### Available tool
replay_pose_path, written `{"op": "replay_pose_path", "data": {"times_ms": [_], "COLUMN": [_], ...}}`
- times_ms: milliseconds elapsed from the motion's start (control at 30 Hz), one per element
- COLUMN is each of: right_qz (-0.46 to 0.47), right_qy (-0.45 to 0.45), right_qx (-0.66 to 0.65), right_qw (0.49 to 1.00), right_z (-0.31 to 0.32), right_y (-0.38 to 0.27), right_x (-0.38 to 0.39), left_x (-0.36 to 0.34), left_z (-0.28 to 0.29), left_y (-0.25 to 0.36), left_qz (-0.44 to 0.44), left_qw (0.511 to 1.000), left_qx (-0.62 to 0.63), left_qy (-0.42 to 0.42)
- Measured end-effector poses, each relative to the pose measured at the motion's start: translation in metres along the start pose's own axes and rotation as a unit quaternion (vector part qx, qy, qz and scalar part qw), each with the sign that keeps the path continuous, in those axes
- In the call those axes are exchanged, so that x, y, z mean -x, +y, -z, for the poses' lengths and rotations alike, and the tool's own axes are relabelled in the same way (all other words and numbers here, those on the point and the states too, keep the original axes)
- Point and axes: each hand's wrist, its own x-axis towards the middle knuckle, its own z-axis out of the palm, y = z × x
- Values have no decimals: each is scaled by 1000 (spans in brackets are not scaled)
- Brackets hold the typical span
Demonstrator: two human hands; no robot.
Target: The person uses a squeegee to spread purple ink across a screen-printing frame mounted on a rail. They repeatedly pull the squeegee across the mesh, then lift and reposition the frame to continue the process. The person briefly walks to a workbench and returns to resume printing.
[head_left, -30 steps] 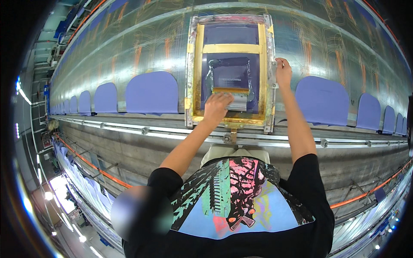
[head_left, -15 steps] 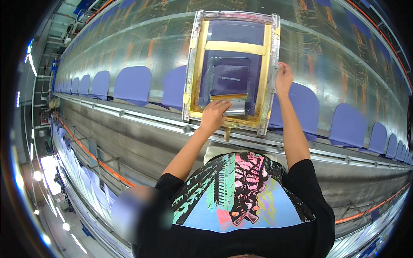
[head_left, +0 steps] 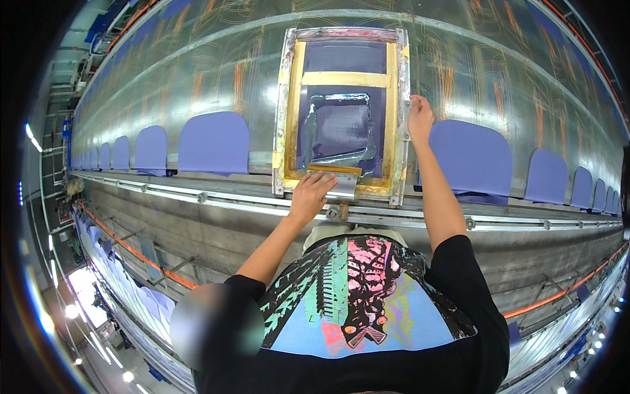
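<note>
A screen-printing frame with yellow tape inside its paint-stained metal edges lies on the long table. Through its mesh I see dark purple, with a glossy wet outline around the middle area. My left hand is closed on a squeegee with a grey grip, at the frame's near end. Its fingers lie over the top of the grip; the thumb is hidden. My right hand grips the right side of the frame, fingertips curled at the edge. What lies beneath the frame is mostly hidden.
Rounded purple fabric pieces lie in a row along the table, one left and one right of the frame. A metal rail runs along the near edge. An orange pipe runs lower left.
The frame now sits between neighbouring purple pieces, with gaps at both sides; earlier it met pieces there. The squeegee is nearer the frame's front edge. Pale lettering seen in the mesh no longer shows.
</note>
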Motion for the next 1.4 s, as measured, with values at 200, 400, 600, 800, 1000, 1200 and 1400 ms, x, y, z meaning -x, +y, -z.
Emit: {"op": "replay_pose_path", "data": {"times_ms": [200,400,600,800,1000,1200,1400], "right_qz": [1,-29,2,23,75,68,17], "right_qy": [20,-8,7,-8,69,31,1], "right_qx": [10,-2,-6,21,28,-37,-61], "right_qw": [1000,1000,1000,999,994,996,998], "right_z": [-4,-8,-15,-4,14,-41,-72], "right_y": [11,3,2,27,-16,-32,-40], "right_x": [-1,0,2,-13,-5,51,73], "left_x": [-93,-201,-144,-74,-43,6,18], "left_z": [9,50,12,-3,6,28,47], "left_y": [-25,-67,-48,-20,-21,-39,-58], "left_qz": [50,85,24,-3,-52,10,52], "left_qw": [994,996,990,996,990,996,996], "left_qx": [63,16,22,43,92,57,59], "left_qy": [72,28,138,73,98,66,42]}}
